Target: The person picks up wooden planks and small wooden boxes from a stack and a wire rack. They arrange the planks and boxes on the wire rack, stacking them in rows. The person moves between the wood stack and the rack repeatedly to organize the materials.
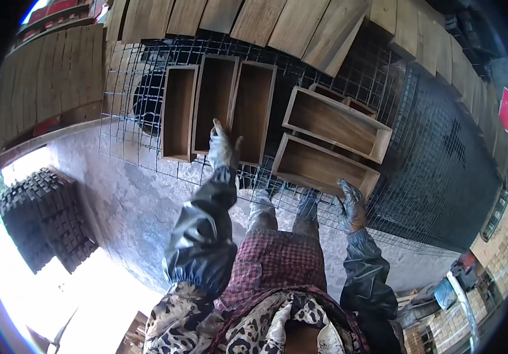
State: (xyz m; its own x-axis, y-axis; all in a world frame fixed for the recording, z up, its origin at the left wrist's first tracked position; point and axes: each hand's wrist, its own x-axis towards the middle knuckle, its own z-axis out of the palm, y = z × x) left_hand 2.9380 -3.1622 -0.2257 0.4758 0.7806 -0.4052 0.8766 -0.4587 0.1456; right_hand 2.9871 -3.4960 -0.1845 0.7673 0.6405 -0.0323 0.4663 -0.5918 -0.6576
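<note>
Wooden boxes [254, 112] lie open side up on a wide wire-mesh bench [437, 171], with pale planks [258, 20] lined up beyond its far edge. Three long boxes stand side by side on the left, narrow ends toward the person; to their right, two more lie slantwise, one nearer box [325, 162] and one farther box [336, 125], with part of a further one showing behind. All are plain brown, rectangular and shallow, with paler rims and streaked grain inside. The left hand [223, 148] is over the near ends of the middle and right boxes of the trio, its grip open, index finger extended and thumb apart. The right hand [353, 209], fingers half curled, is at the nearer box's near wall; whether its grip closes there, I cannot tell.
</note>
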